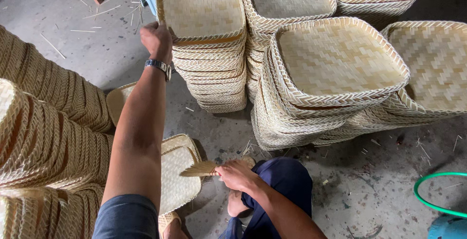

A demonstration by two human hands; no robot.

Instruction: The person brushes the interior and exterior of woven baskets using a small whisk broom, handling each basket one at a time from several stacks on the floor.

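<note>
My left hand point(156, 39) is stretched out ahead of me, its fingers point(148, 29) curled over the near left rim of the top tray point(202, 8), gripping the woven edge at its corner. That tray caps a tall stack of trays point(211, 73) standing on the concrete floor point(379, 185), and I take this stack as my landmark. My right hand point(237, 175) is down near my knee, nearer to me than the stack, fingers pinched shut around the handle of a small straw brush point(198, 169) whose bristles fan out to the left. The tray looks light and fairly stiff, I judge, being thin woven bamboo strip with a bound rim; the rim is the firm place to grip, while the flat weave in the middle would likely flex under pressure. It is pale straw-coloured, square with rounded corners, shallow, with a herringbone weave on the base and a braided border. Below the brush, toward me from the stack, lies another tray point(177, 176) on the floor. Right of the stack stand more tray stacks point(335, 73), some leaning. Left of it, piles of overturned trays point(44, 137) crowd beside my arm. Far right of the stack, a green hose point(428, 201) curves across the floor.
</note>
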